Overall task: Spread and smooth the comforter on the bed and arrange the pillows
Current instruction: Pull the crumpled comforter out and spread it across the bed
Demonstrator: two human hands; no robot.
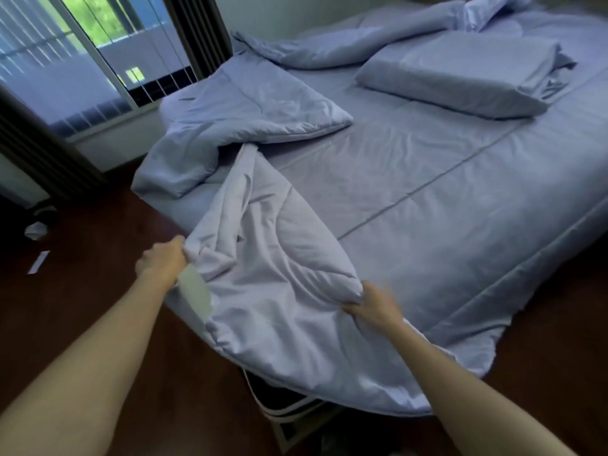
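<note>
A pale lavender comforter [263,264] lies crumpled along the left side of the bed [444,209], folded over itself and trailing toward the far headboard end. My left hand [161,261] grips a bunched edge of it at the bed's near left corner. My right hand [375,302] holds another fold of the same comforter, about an arm's width to the right. One flat pillow [460,74] in a matching case rests on the sheet at the far right. A second pillow shape may lie at the top right, tangled in the bedding.
Dark wooden floor [98,324] surrounds the bed's near corner. A window with vertical blinds [98,44] and dark curtains stands at the left. Small white scraps [38,261] lie on the floor at the left. The mattress base [286,403] shows under the near corner.
</note>
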